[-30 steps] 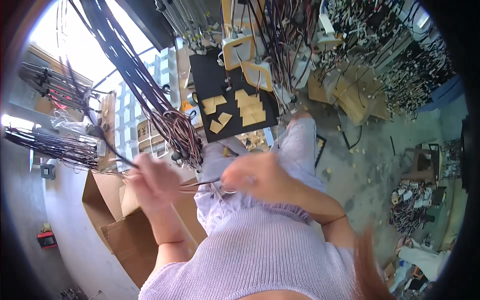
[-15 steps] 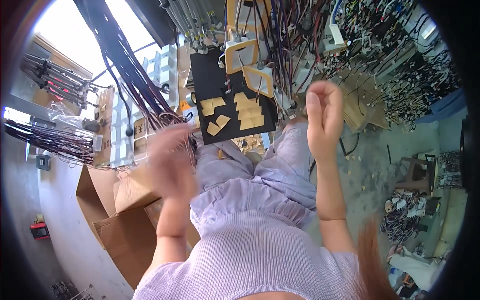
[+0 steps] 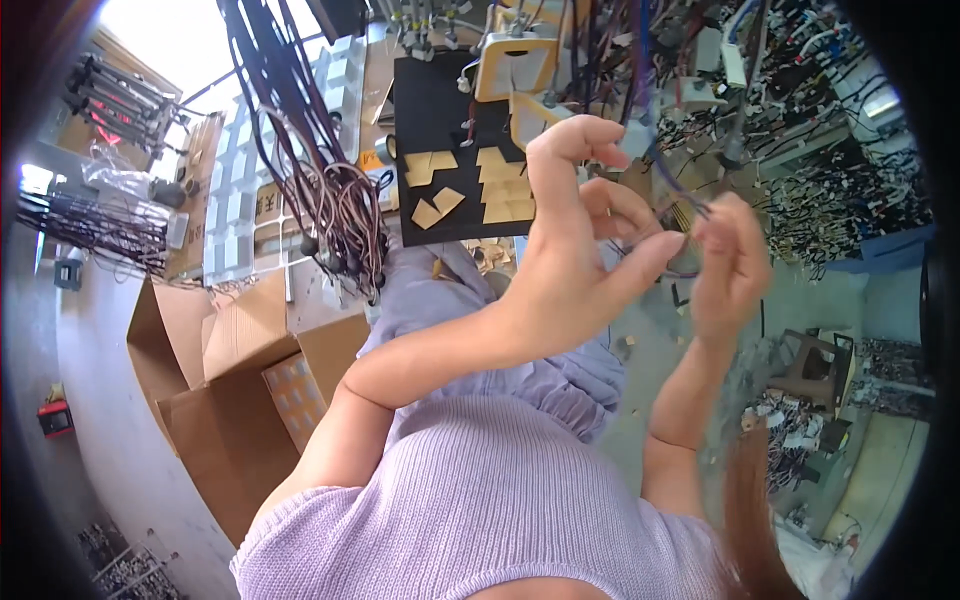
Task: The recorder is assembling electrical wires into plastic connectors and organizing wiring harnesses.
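Note:
My right hand (image 3: 732,268) is raised at the right, its fingertips pinched on a thin dark blue and purple cable (image 3: 668,172). That cable comes down from above and bends in a loop between my hands. Across my body to the right reaches my left hand (image 3: 572,245). Its fingers are bent but apart, and its thumb points toward the right hand and the loop. Nothing shows in its grip. Below and behind it lies a black board (image 3: 425,115) with yellow paper pieces (image 3: 505,190) laid in groups.
A bundle of dark cables (image 3: 285,90) hangs at the left, beside a row of grey blocks (image 3: 232,245). Yellow-rimmed white holders (image 3: 515,70) stand at the far edge. Dense hanging cables (image 3: 830,180) fill the right. An open cardboard box (image 3: 235,440) sits at lower left.
My left hand has swung from the left across to the right. My right hand has moved right and slightly down and now pinches a cable. The view has shifted a little.

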A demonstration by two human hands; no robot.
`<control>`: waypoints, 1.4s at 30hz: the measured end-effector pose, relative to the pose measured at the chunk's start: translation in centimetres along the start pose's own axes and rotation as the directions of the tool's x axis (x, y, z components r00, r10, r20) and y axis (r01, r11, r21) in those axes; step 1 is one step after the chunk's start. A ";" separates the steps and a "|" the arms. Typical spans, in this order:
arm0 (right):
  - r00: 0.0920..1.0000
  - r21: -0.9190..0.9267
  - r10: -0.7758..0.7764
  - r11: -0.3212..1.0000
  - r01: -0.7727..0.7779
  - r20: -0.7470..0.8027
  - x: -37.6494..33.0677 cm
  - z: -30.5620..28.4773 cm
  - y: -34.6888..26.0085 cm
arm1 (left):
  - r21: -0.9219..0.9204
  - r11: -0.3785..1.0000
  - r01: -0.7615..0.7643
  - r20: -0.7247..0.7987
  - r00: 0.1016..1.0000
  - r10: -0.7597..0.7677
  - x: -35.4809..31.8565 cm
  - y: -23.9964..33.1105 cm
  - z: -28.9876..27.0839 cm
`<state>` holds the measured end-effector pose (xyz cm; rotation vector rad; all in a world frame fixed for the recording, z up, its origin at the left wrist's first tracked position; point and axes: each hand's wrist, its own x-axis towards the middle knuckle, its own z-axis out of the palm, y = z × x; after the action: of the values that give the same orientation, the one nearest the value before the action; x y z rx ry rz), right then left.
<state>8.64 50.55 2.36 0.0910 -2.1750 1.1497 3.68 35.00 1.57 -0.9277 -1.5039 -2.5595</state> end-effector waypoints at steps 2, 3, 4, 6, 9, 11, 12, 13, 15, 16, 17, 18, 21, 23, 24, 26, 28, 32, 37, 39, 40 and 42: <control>0.992 -0.156 -0.107 0.983 0.095 -0.068 0.2 -0.7 0.0 | 0.060 0.984 0.170 0.083 0.981 -0.175 -0.1 0.8 -0.4; 0.974 -0.229 -0.103 0.972 0.055 -0.201 0.8 -1.1 0.8 | 0.122 0.944 0.305 0.192 0.926 -0.324 -0.3 1.5 -1.3; 0.938 -0.292 -0.106 0.956 0.005 -0.330 1.8 -1.9 2.3 | 0.004 0.862 0.507 0.336 0.811 -0.479 -0.9 2.3 -1.9; 0.881 -0.422 -0.077 0.895 -0.146 -0.467 3.6 -6.4 5.0 | 0.157 0.748 0.644 0.615 0.529 -0.584 -2.3 3.2 -4.9; 0.741 0.020 0.079 0.996 -0.088 -0.666 3.4 -12.2 11.9 | 0.298 0.782 0.547 0.505 0.604 -0.616 -6.4 2.4 -10.5; 0.703 -0.095 -0.025 0.994 -0.062 -0.710 2.4 -11.7 11.2 | 0.403 0.683 0.610 0.317 0.607 -0.729 -9.5 1.4 -14.8; 0.705 -0.221 -0.117 0.974 -0.058 -0.700 1.9 -10.0 9.4 | 0.477 0.685 0.551 0.241 0.668 -0.704 -11.1 0.7 -16.5; 0.665 -0.591 -0.459 0.806 0.033 -0.589 1.7 -7.2 6.8 | 0.621 0.632 0.463 0.157 0.717 -0.679 -12.0 0.5 -17.0; 0.580 -0.849 -0.749 0.498 0.177 -0.319 -0.1 0.3 0.6 | 0.960 0.259 0.105 0.071 0.804 -0.590 -13.3 0.0 -16.2; 0.651 -0.568 -0.754 0.574 0.590 -0.086 -1.9 1.3 1.6 | 0.964 0.265 0.004 0.145 0.830 -0.539 -13.8 -0.3 -16.1; 0.880 -0.048 -0.378 0.912 0.407 0.287 -3.1 5.1 -1.6 | 0.939 0.343 -0.021 0.185 0.872 -0.454 -13.6 -0.6 -15.1; 0.785 -0.076 -0.366 0.884 0.461 0.500 -4.5 8.8 -2.3 | 0.909 0.413 -0.050 0.212 0.910 -0.357 -13.3 -0.4 -14.0; 0.439 0.052 0.065 0.967 -0.249 0.896 -7.5 12.7 -2.0 | 0.791 0.612 -0.010 0.229 0.932 -0.280 -11.1 2.6 -14.6; 0.446 0.063 0.052 0.969 -0.239 0.893 -8.1 12.6 -0.8 | 0.580 0.788 0.206 0.097 0.943 -0.317 -10.9 4.3 -18.6; 0.465 0.067 0.053 0.969 -0.238 0.884 -8.1 12.8 -0.5 | 0.595 0.739 0.316 -0.190 0.949 -0.252 -10.8 5.3 -21.2; 0.452 0.081 0.047 0.962 -0.259 0.891 -7.5 13.7 -1.0 | 0.848 0.416 0.330 -0.442 0.872 0.209 -9.7 5.7 -27.6; 0.430 0.155 -0.021 0.948 -0.278 0.903 -7.3 15.1 -1.7 | 0.812 -0.334 0.478 -0.324 0.846 0.423 -10.0 5.6 -35.4; 0.532 0.425 -0.250 0.875 -0.234 0.809 -7.1 22.7 -6.0 | 0.552 -0.623 0.554 -0.429 0.829 0.357 -9.8 2.1 -41.1; 0.723 0.323 -0.405 0.910 0.260 0.560 -5.4 38.7 -4.5 | 0.583 -0.573 0.576 -0.464 0.815 0.348 -9.2 0.5 -42.2; 0.672 0.063 -0.351 0.909 0.413 0.652 -5.4 42.9 -1.1 | 0.683 -0.523 0.510 -0.384 0.860 0.337 -9.2 0.8 -42.6; 0.644 -0.003 -0.415 0.839 0.544 0.642 -5.7 43.7 -0.2 | 0.685 -0.524 0.506 -0.386 0.862 0.329 -9.0 1.1 -42.8; 0.639 0.012 -0.443 0.827 0.562 0.629 -6.2 43.6 -0.3 | 0.712 -0.303 0.633 -0.560 0.773 0.299 -9.3 3.1 -43.3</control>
<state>-9.36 15.90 -18.05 1.0695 -2.5382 0.6153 -8.32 -3.97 -16.09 0.4940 -2.5621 -0.3515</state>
